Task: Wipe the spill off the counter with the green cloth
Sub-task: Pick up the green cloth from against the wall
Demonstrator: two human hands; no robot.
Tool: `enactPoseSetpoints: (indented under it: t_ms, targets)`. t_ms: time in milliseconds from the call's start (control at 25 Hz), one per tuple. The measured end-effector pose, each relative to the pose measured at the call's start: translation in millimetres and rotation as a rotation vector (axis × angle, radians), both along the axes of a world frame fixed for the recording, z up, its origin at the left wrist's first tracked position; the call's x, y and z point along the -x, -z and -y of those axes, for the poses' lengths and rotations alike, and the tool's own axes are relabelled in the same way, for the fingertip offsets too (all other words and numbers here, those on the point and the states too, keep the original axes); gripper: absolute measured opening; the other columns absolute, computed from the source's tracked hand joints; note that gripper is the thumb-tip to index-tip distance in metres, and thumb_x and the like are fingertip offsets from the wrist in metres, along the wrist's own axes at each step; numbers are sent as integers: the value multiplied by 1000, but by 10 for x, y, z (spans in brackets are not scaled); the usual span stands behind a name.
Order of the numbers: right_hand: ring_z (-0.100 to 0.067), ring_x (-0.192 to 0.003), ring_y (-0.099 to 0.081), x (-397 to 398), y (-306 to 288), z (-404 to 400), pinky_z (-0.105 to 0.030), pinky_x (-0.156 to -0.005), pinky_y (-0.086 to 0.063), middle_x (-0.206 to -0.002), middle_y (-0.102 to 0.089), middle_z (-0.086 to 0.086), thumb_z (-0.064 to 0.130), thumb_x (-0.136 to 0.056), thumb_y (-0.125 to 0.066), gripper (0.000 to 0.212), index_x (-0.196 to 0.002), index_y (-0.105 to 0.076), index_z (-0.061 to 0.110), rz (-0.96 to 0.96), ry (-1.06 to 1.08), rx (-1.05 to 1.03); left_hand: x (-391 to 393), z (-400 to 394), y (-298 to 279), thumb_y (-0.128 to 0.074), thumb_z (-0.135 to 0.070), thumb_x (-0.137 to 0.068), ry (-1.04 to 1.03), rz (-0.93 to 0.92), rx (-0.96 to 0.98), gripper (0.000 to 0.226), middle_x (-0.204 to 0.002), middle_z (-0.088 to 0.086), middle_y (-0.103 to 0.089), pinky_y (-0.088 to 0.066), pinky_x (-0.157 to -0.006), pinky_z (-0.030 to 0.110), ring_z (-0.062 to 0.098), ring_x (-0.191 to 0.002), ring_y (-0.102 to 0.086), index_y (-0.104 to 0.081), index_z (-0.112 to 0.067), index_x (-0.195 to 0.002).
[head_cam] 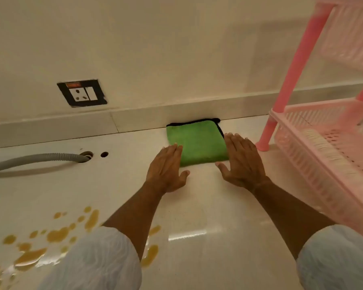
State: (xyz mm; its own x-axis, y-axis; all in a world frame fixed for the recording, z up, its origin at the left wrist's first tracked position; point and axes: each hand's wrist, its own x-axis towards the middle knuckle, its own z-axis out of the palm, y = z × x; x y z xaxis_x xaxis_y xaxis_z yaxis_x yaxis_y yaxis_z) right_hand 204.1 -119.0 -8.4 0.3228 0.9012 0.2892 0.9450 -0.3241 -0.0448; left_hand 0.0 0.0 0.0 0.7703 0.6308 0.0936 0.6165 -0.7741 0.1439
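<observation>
A folded green cloth (pixel 197 143) with a black hem lies flat on the pale counter (pixel 197 206), pushed up against the back wall ledge. My left hand (pixel 167 170) is open, palm down, with its fingertips at the cloth's left near corner. My right hand (pixel 240 162) is open too, its fingers spread along the cloth's right edge. Neither hand holds anything. The spill (pixel 57 235) is a scatter of orange-brown puddles and drops at the counter's near left, partly hidden behind my left sleeve.
A pink plastic rack (pixel 323 130) stands at the right, one leg (pixel 266 135) just beyond my right hand. A grey corrugated hose (pixel 36 161) runs from the left into a counter hole (pixel 86 156). A wall socket (pixel 82 93) sits above.
</observation>
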Motion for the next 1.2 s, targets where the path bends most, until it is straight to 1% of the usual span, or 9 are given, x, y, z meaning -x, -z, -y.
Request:
enactPoseSetpoints:
  t_ms: [80,160,280,360,520,600,920,1040,1200]
  targets:
    - [-34,-127,-48,-88,23,-85,-49,-107,-39,-140,-51,-18,43,-80,-58,75,-140,-39,2,-13,-44,23,-55,-90,23,-58,-38,-87,-5,56,54,68,-145,11,-42,-44,-104,41,26,-128,-42,-32,-8,-142]
    - [-33,-118,-54,-159,38,-140,-48,-99,-43,-131,-58,-16,33,-79,-66,64,-133,-47,4,-23,-84,62,-82,-176,44,-61,-28,-85,-15,55,59,57,-135,9,-49,-51,-94,43,25,-121,-46,-42,-9,-135]
    - [-33,-111,-56,-227,66,-196,-48,-92,-45,-124,-62,-15,24,-77,-73,58,-128,-53,4,-37,-137,84,-132,-249,80,-62,-19,-83,-23,42,80,52,-130,9,-54,-51,-93,43,26,-119,-49,-47,-8,-131]
    - [-34,-106,-57,-285,68,-217,-47,-88,-47,-119,-63,-15,20,-76,-73,54,-125,-56,3,-36,-161,97,-149,-287,85,-64,-20,-83,-20,36,79,49,-125,10,-57,-51,-92,44,27,-115,-53,-50,-8,-128]
    - [-29,-94,-56,-372,97,-240,-44,-78,-52,-108,-62,-14,13,-84,-61,29,-112,-61,4,-62,-202,117,-162,-324,105,-67,-22,-83,0,17,60,31,-103,10,-63,-54,-82,42,27,-96,-59,-59,-8,-108]
    - [-27,-91,-55,-403,114,-243,-43,-73,-53,-103,-61,-12,11,-88,-55,22,-108,-63,5,-73,-206,135,-170,-333,99,-67,-21,-83,9,-1,46,22,-95,9,-63,-54,-77,41,26,-88,-60,-63,-7,-99]
    - [-28,-82,-61,-430,132,-298,-41,-70,-53,-94,-67,-14,9,-92,-49,22,-100,-69,4,-49,-205,122,-179,-366,100,-56,-15,-86,-2,6,44,18,-84,11,-66,-54,-70,40,26,-75,-60,-71,-6,-90]
    - [-29,-78,-63,-432,99,-323,-41,-69,-52,-90,-68,-15,9,-93,-49,22,-97,-69,3,-57,-209,124,-184,-373,79,-52,-13,-88,-16,30,56,20,-83,13,-67,-54,-69,41,26,-73,-60,-70,-4,-88]
    - [-27,-70,-61,-430,-50,-330,-38,-66,-51,-83,-67,-13,8,-92,-47,22,-88,-68,4,-84,-210,109,-176,-402,-31,-55,-8,-87,-28,84,69,16,-83,13,-69,-53,-71,41,26,-75,-62,-70,-3,-85]
